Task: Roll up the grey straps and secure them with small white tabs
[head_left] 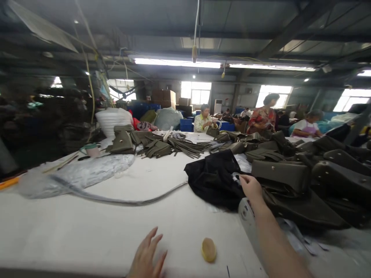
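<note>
My left hand (147,253) is low over the white table (174,224), fingers apart, holding nothing. To its right lies a small yellowish round object (208,250). My right hand (251,187) reaches forward with its fingers pinched on a small shiny, pale item (236,178) at the right side of a crumpled black cloth (211,177). What exactly that item is cannot be made out. Beneath the right forearm stands a grey-white rounded object (246,212).
Dark olive bags (279,173) are heaped at the right. Straps (188,146) and more bags lie along the back. A clear plastic bag (84,173) and a long grey strip (127,201) are at left. Several people sit or stand beyond the table.
</note>
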### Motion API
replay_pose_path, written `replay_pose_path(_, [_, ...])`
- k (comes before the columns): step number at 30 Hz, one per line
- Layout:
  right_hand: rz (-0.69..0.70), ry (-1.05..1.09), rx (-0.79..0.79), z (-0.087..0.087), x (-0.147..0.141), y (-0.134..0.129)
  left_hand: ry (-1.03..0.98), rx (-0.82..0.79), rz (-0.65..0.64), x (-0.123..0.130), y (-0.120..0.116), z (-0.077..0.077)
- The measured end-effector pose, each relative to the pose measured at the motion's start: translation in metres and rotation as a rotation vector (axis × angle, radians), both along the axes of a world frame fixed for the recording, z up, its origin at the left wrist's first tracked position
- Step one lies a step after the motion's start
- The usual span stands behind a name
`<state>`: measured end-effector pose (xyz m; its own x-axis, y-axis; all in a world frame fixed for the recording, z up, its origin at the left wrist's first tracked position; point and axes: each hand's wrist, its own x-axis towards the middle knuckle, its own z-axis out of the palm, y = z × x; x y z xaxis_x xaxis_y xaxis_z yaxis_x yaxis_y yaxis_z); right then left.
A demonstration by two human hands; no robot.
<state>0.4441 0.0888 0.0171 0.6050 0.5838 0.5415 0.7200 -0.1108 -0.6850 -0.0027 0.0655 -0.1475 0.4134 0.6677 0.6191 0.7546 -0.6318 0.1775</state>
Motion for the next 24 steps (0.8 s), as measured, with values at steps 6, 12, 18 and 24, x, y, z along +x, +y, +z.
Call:
replay_pose_path(6, [0.187, 0.21, 0.054, -0.05, -0.054, -0.071, 0.207, -0.339, 0.333, 0.002, 0.097, 0.03])
replay_pose_path(12, [0.519, 0.33, -0.172, -0.092, -0.122, -0.118, 0.155, -0.522, 0.385, 0.008, 0.161, 0.064])
replay_pose_path(18, [0.771, 0.559, -0.358, -0.115, -0.174, -0.115, -0.007, -0.692, 0.268, 0.008, 0.085, 0.073])
replay_pose_path(24, [0.893, 1.11, -0.602, -0.15, -0.249, -0.085, -0.276, -1.02, 0.005, 0.022, -0.081, 0.021])
